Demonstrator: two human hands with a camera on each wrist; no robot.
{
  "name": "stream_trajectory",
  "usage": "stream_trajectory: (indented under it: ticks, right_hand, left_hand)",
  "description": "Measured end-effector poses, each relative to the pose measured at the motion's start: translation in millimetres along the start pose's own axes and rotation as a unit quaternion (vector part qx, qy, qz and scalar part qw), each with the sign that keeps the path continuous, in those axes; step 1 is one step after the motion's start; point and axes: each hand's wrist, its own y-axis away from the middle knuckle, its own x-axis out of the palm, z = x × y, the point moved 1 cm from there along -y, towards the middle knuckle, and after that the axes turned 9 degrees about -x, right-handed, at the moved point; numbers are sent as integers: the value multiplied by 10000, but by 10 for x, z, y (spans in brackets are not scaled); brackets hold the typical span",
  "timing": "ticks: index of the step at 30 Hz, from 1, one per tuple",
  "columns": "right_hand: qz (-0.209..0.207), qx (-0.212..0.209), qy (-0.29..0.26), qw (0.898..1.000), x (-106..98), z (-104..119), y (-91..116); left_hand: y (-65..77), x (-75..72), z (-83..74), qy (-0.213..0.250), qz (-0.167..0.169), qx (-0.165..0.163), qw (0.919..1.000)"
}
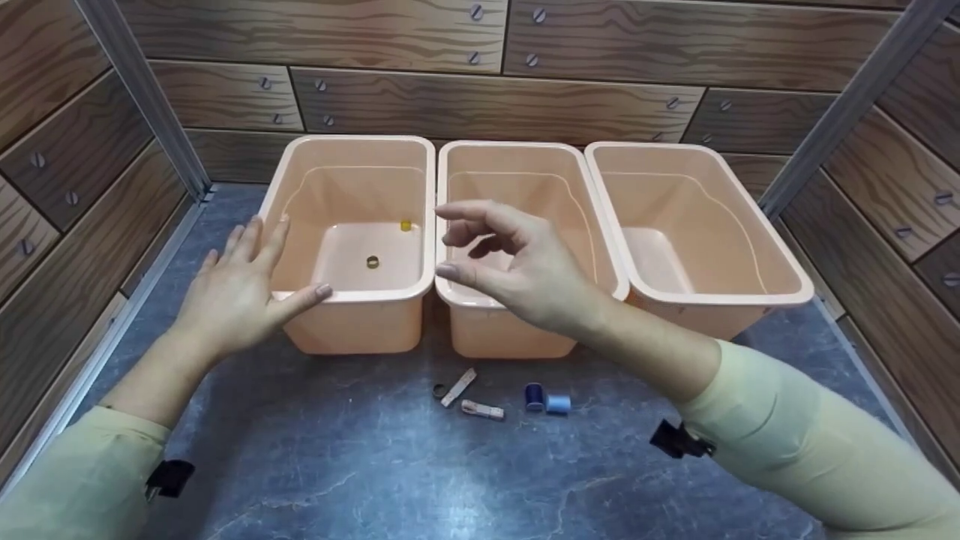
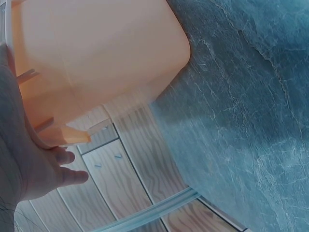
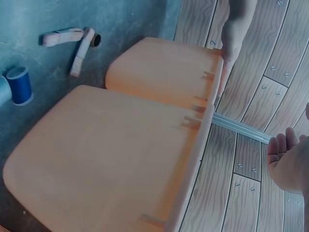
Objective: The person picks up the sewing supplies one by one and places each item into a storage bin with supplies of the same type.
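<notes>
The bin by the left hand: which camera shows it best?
The head view shows the left bin best: it looks down into it, to a dark ring on its floor. The left wrist view shows mainly part of its outside; the right wrist view, its outside beyond the middle bin.

Wood-look plank walls (image 1: 487, 97) on three sides — screw heads (image 1: 539, 15) and all — metal corner posts (image 1: 145, 90), blue marbled tabletop (image 1: 337, 465).

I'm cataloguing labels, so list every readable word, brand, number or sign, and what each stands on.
None can be read in any view.
Folded pale strips: faint marks, too small and blurred to read.
Dark blue spool, light blue spool, bins: no readable lettering.
</notes>
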Motion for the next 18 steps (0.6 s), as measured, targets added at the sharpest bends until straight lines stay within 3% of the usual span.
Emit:
stream_trajectory:
  ticks: [8, 18]
  right_hand:
    - [45, -138, 4, 9999, 25, -13, 176]
    - [175, 189, -286, 9993, 88, 6, 421]
  left_hand:
    - [-1, 5, 22, -35, -7, 11, 10000]
    - [-12, -5, 5, -5, 33, 1, 10000]
